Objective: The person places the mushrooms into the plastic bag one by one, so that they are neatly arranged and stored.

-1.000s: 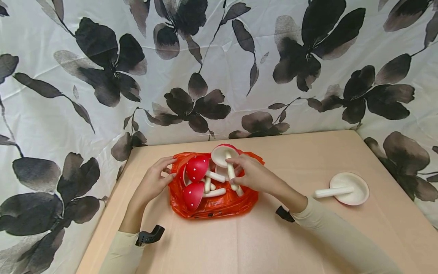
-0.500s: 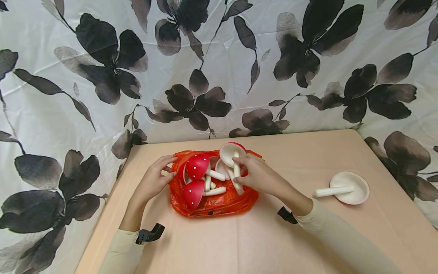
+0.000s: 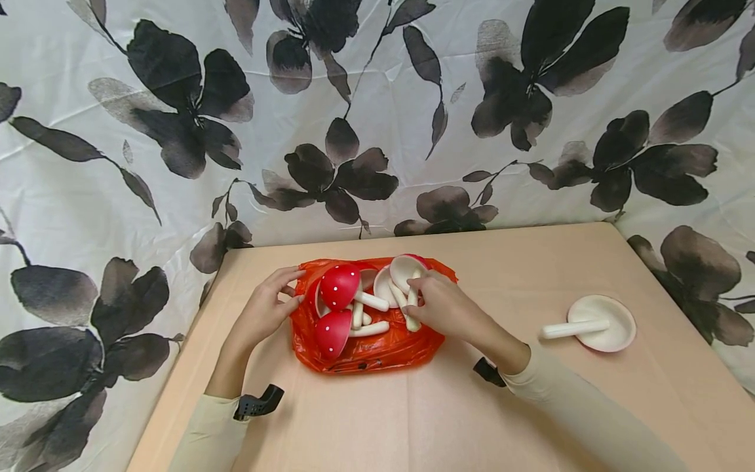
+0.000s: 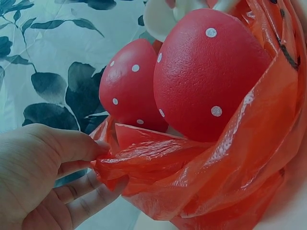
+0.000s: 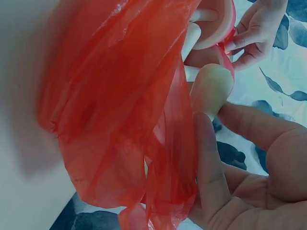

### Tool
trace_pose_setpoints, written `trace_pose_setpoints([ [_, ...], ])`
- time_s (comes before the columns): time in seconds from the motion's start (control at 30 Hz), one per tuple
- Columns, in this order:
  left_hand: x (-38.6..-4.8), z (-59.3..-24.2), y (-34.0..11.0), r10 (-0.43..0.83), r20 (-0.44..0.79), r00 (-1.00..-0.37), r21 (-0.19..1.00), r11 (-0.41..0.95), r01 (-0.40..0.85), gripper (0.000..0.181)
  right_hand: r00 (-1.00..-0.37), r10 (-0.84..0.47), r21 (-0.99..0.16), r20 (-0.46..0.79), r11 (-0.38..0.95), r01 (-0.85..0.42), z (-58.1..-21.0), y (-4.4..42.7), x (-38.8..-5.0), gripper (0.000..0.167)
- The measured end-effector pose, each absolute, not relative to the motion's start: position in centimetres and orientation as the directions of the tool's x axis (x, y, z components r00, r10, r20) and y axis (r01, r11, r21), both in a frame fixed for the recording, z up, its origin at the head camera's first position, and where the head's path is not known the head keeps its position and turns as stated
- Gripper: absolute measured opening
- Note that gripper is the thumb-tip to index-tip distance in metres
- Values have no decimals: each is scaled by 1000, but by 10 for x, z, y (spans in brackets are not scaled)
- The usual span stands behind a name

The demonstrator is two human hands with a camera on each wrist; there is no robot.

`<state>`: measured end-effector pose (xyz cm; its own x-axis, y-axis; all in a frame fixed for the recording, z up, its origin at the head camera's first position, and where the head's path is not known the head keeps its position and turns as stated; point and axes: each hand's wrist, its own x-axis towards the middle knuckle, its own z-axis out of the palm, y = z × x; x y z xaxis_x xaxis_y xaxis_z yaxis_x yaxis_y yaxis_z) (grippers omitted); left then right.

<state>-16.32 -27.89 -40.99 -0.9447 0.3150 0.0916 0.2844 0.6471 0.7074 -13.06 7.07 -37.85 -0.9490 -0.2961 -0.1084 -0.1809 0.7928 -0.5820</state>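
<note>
A red-orange plastic bag lies with its mouth open, holding several toy mushrooms with white-dotted red caps and pale stems. At the bag's left rim, my left hand pinches the plastic between thumb and fingers, as the left wrist view shows. My right hand is at the bag's right side, pinching the stem of a mushroom whose white underside faces me. That mushroom leans beside another white-undersided one in the bag. Part of its stem is hidden behind my fingers.
To the right, a single mushroom lies on the light wooden table, underside up, its stem pointing left. A white cloth with dark flowers hangs behind the table and along its sides.
The mushroom in my right hand has shifted right, then dropped lower into the bag beside the other white-undersided mushroom. My left hand has stayed at the rim.
</note>
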Motion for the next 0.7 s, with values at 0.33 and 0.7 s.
trace_pose_setpoints([
  [0.33, -165, -410, -281, 314, 108, -943, 694, 655, 298, 48, -905, -389, -552, -170, 799, -240, -377, 57, -130, 54],
  [0.7, -165, -410, -277, 309, 95, -946, 706, 649, 283, 48, -854, -480, -512, -202, 795, -326, -383, 58, -130, 15],
])
